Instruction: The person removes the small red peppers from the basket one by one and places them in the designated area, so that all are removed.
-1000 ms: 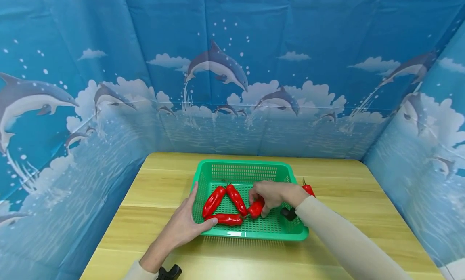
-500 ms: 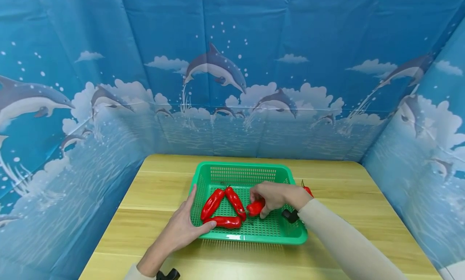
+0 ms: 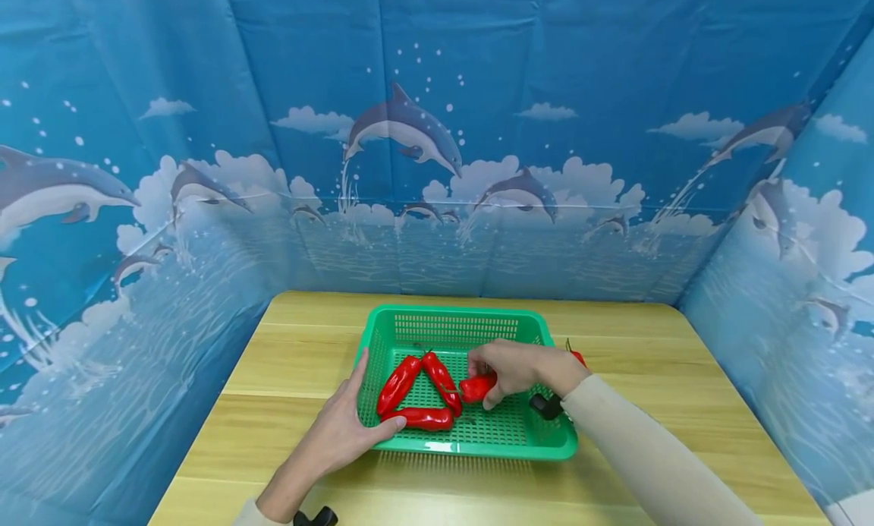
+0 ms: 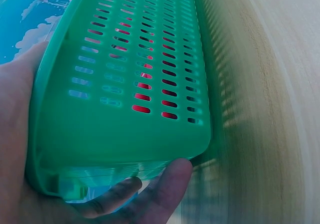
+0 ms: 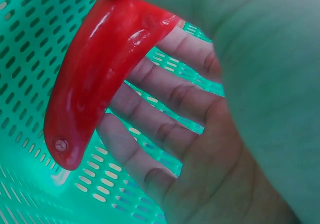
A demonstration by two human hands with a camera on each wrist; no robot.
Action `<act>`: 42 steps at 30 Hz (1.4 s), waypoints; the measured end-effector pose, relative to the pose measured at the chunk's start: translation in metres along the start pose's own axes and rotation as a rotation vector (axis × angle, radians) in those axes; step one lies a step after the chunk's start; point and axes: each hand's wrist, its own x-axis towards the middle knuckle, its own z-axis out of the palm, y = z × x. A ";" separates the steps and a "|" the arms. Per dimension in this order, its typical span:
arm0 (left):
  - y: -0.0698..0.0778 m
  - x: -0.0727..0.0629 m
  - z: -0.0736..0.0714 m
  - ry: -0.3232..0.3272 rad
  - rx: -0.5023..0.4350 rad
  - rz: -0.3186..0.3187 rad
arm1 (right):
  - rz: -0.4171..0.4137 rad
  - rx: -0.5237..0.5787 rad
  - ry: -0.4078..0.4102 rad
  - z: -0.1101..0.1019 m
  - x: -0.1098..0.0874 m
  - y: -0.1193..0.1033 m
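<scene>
A green plastic basket (image 3: 464, 447) holds several shiny red peppers. My left hand (image 3: 341, 420) grips its left front corner, thumb over the rim and fingers (image 4: 167, 191) against the outside. One red pepper (image 3: 399, 385) slants along the left side, another pepper (image 3: 442, 382) leans the other way beside it, and a third pepper (image 3: 425, 418) lies along the front, partly overlapped by my left thumb. Inside the right half, my right hand (image 3: 515, 366) pinches a red pepper (image 5: 90, 79) between thumb and fingers, its stem pointing left. That pepper's far end is hidden by the hand in the head view.
Another red pepper (image 3: 578, 357) shows outside the basket on the right, mostly hidden behind my right forearm. The basket stands on a wooden table (image 3: 307, 336). A blue dolphin-print curtain (image 3: 437, 169) surrounds the table's back and sides.
The pepper in my right hand has turned, its stem swinging from toward the front to pointing left beside the slanted pepper. My left hand keeps its hold on the basket.
</scene>
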 end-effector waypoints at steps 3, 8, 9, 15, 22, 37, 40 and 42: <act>0.000 0.000 0.000 0.000 -0.002 0.002 | -0.005 0.006 0.002 -0.001 -0.001 -0.001; 0.000 0.000 -0.001 0.002 -0.005 0.002 | -0.016 -0.003 0.014 -0.003 -0.002 -0.003; 0.000 -0.001 -0.001 0.002 -0.004 0.003 | -0.020 -0.004 0.017 -0.004 -0.002 -0.003; 0.002 -0.002 -0.004 0.004 0.004 -0.001 | -0.027 -0.008 0.031 -0.010 -0.003 -0.006; 0.002 -0.001 -0.004 0.002 -0.008 0.007 | -0.038 -0.025 0.060 -0.013 -0.008 -0.007; -0.002 -0.001 0.001 0.013 -0.008 0.006 | -0.067 -0.025 0.089 -0.021 -0.016 -0.006; -0.001 -0.001 0.001 0.013 -0.007 0.005 | -0.081 -0.009 0.093 -0.024 -0.018 -0.006; -0.001 -0.001 0.001 0.013 -0.008 0.004 | -0.082 0.004 0.095 -0.025 -0.020 -0.006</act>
